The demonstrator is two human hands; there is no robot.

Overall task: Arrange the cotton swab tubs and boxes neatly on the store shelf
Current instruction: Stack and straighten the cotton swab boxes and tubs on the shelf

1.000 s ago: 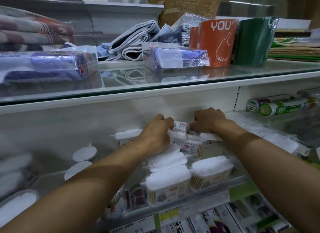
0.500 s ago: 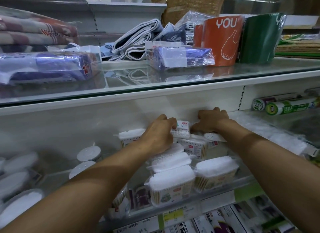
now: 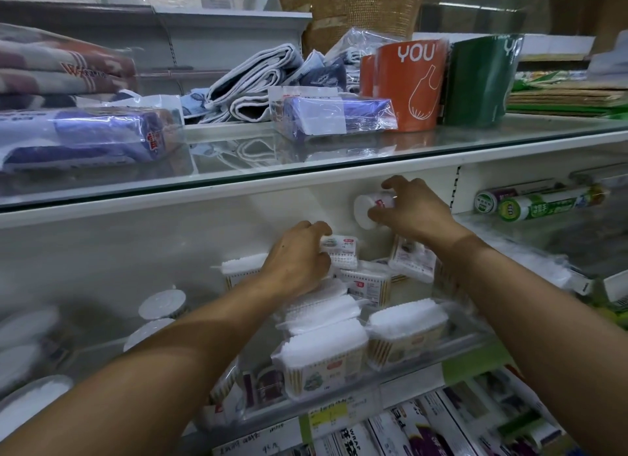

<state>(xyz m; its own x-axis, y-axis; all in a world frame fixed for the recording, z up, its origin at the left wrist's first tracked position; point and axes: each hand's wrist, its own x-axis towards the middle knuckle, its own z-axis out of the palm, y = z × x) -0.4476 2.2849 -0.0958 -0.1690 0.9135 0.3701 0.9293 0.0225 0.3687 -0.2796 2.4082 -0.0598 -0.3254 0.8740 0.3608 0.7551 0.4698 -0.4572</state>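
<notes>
Your right hand (image 3: 413, 211) holds round tub (image 3: 372, 207) lifted, long axis sideways, white end pointing left | your left hand (image 3: 299, 258) grips small box (image 3: 341, 252) on the shelf (image 3: 339, 408)

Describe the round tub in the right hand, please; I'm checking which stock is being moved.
The round cotton swab tub is a small cylinder, seemingly clear plastic packed with white swabs, with a red-and-white label on its side. It lies tipped sideways, its white round end facing left toward the camera. The right hand grips it, fingers curled over the top and thumb beneath, holding it in the air above the boxes near the shelf's back wall.
</notes>
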